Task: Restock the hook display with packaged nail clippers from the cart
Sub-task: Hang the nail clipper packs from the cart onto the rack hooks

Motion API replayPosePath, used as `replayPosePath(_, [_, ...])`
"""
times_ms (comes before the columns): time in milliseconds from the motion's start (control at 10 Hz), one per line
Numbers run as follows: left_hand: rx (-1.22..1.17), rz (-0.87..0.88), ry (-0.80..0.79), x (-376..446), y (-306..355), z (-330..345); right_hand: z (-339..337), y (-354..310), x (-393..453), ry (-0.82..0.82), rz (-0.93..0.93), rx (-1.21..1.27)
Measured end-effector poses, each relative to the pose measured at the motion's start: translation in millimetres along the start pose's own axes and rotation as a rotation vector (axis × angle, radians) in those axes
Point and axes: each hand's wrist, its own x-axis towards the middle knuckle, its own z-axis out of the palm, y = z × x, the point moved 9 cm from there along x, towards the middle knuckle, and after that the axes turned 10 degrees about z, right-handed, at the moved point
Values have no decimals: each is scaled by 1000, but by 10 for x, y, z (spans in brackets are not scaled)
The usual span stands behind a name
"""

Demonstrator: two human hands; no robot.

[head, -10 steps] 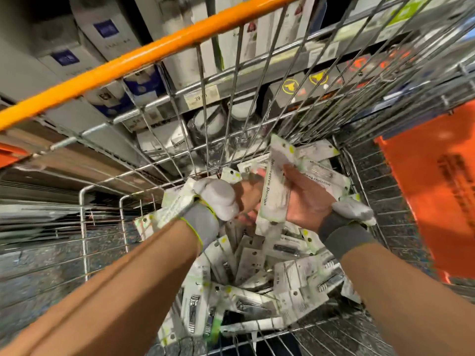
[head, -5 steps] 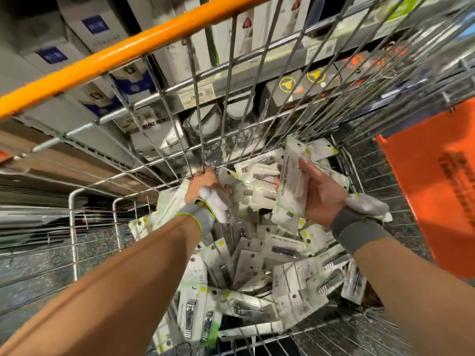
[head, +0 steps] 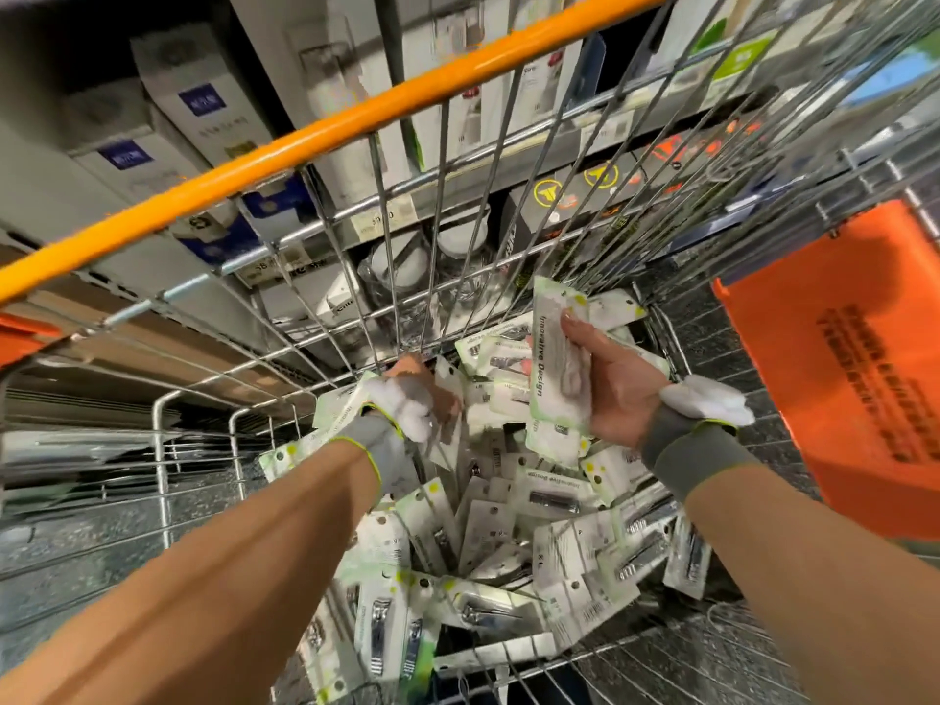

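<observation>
A wire cart (head: 325,318) with an orange handle bar (head: 315,139) holds a heap of white-and-green nail clipper packs (head: 508,541). My right hand (head: 618,389), its glove rolled down to the wrist, grips a small stack of nail clipper packs (head: 554,368) upright above the heap. My left hand (head: 412,399), glove also peeled back, reaches down into the heap at the cart's far wall, fingers curled among the packs. Whether it has one in its grip is hidden. No hook display is in view.
Store shelves (head: 407,206) with white boxes, jars and price labels stand behind the cart's far wall. An orange plastic panel (head: 844,358) hangs at the cart's right side. A speckled dark floor (head: 76,541) shows through the wires.
My hands have drawn apart. The right hand lifted its stack of packs up and to the right; the left hand went forward and down into the heap by the far wall.
</observation>
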Motion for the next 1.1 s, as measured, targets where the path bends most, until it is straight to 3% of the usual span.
replayPosePath(100, [-142,33,-140,-211,49,-119,9,-82,-50,-24,-6,-55])
replayPosePath(200, [-489,42,-229,-509,143,-233,193,-67,-294,-2,6,-85])
replayPosePath(400, [-801,163,-139,-1301,695,-720,743,-155,-945,19,-75,-264])
replayPosePath(600, [-889,329,-52,-2065,1213,-1268,1371,-329,-1763,16,-218,-324])
replayPosePath(800, [-894,499,59,-2887,1598,-1900,2119,-387,-2541,-111,-314,-376])
replayPosePath(1100, [-960,652,86,-3998,1727,-2764,3138,-261,-3320,-168,-459,-396])
